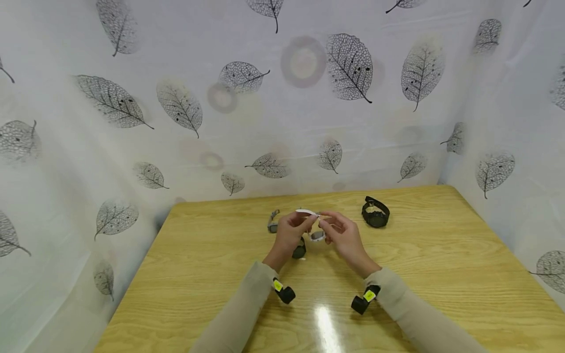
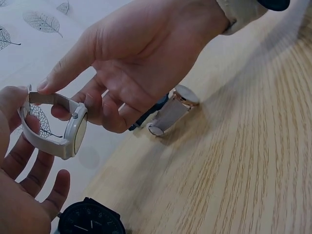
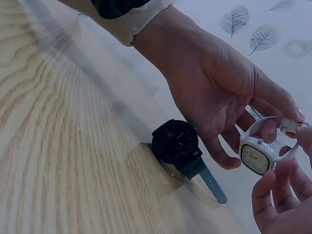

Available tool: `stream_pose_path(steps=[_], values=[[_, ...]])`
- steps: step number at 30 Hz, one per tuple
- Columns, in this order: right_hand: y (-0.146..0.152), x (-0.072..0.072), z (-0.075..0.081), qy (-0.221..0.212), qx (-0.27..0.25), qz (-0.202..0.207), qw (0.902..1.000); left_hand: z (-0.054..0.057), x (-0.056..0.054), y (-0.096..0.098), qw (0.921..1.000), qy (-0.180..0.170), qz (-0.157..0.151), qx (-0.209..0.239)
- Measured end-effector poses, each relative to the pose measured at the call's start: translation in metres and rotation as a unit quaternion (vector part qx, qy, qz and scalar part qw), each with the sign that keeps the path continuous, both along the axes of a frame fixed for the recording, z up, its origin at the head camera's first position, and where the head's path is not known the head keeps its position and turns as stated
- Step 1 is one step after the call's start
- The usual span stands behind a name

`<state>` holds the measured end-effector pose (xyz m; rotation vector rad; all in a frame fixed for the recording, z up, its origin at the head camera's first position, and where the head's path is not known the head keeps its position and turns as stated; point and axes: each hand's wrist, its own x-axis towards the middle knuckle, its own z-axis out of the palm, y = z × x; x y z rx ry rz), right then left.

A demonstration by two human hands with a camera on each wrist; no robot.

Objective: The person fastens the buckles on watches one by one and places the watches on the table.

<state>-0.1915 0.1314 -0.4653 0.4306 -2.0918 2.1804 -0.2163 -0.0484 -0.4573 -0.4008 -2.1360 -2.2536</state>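
A white wristwatch (image 1: 317, 236) is held between both hands above the table, its strap looped round near the buckle. My left hand (image 1: 289, 235) pinches the strap near its top, with the thumb at the buckle end. Opposite it, my right hand (image 1: 346, 240) pinches the strap end with thumb and forefinger. In the right wrist view the white watch (image 3: 256, 158) shows its squarish pale dial, which hangs below the metal buckle (image 3: 290, 126). Fingers hide part of the strap in each view.
On the wooden table (image 1: 212, 274), a black watch (image 1: 376, 215) lies to the right. A dark watch (image 1: 299, 251) lies below my left hand, partly hidden. Left of that hand is a pale-strapped watch (image 1: 273, 227). Leaf-patterned cloth (image 1: 273, 127) hangs behind the table.
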Motion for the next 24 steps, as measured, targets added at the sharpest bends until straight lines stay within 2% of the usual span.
stream_pose_path(steps=[9,16,19,24], values=[[0.008,-0.007,0.004,0.048,0.064,0.018,0.9966,-0.003,0.0,-0.001,0.9998,0.014,-0.001,-0.016],[0.011,-0.007,0.009,0.013,0.087,0.034,0.9955,0.001,0.004,0.003,0.9998,0.021,-0.004,-0.006],[0.012,-0.009,0.018,0.016,0.108,0.033,0.9935,0.003,0.005,0.005,0.9998,0.017,0.006,-0.006],[0.01,-0.018,0.038,0.056,0.172,0.018,0.9833,0.005,0.005,0.007,0.9991,0.031,0.019,-0.018]])
